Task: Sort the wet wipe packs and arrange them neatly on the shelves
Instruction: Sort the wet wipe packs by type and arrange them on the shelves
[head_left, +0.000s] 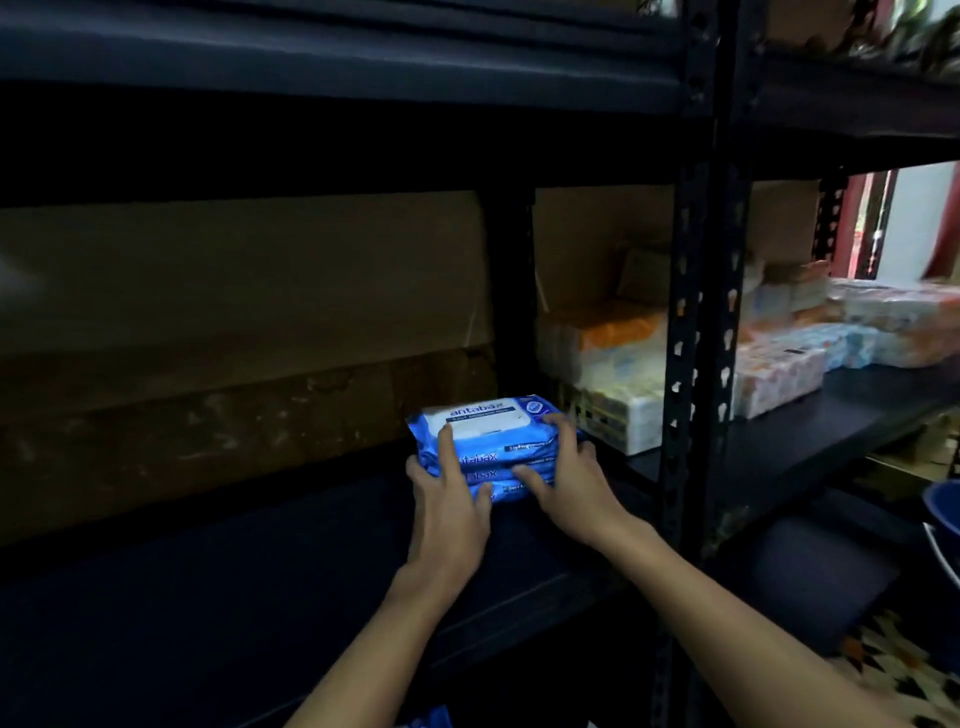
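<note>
Cardboard box (249, 270): seen at the far left, standing at the back of the dark shelf (208, 597); no packs are seen in front of it.
Left hand (449, 499): placed on the left end of the stack of blue packs (488, 447), its fingers (448, 441) curled over the top pack and down the front edge, so the stack is grasped.
Stack of blue packs: set flat on the shelf, towards its right end, several packs deep and fairly even; the exact count cannot be told.
Right hand (569, 478): wrapped round the right end of the same stack, thumb pressed on the front.
White and orange packs (602, 364): stacked just beyond, near the upright post (698, 312).
Mixed packs (852, 332): piled on the next shelf to the right.
Progress: judged partly done; one blue stack is being squared, much of the shelf is unfilled, and the right-hand piles look loosely ordered.
</note>
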